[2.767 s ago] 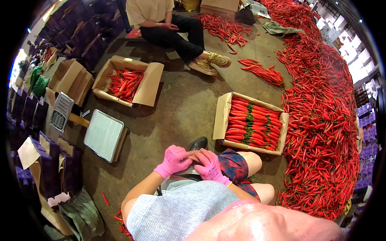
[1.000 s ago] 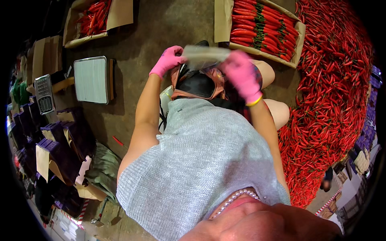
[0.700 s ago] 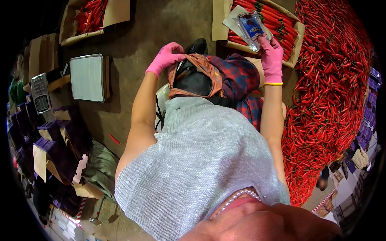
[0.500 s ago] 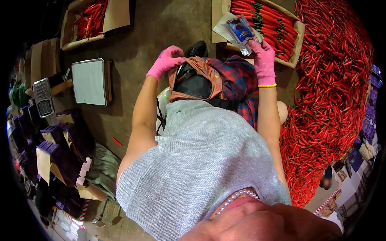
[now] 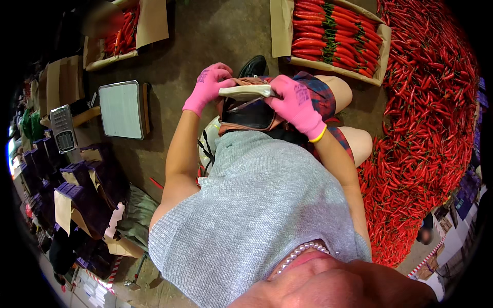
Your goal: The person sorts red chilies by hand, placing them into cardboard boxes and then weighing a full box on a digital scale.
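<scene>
An open orange-pink bag with a dark lining rests at my lap. My left hand, in a pink glove, is closed on the far left of its rim. Over the opening, my pink-gloved right hand grips a flat pale packet at its right end. The packet is seen nearly edge-on, and its left end reaches close to my left fingers. It hides part of the bag's mouth.
A carton of red chillies in neat rows stands far right, beside a big heap of loose chillies. Another chilli carton is far left. A scale with a pale platform and purple crates stand left.
My right hand has brought the packet left and nearer, from beside the chilli carton to over the open bag. The packet has turned from face-up to edge-on. My left hand stays at the rim.
</scene>
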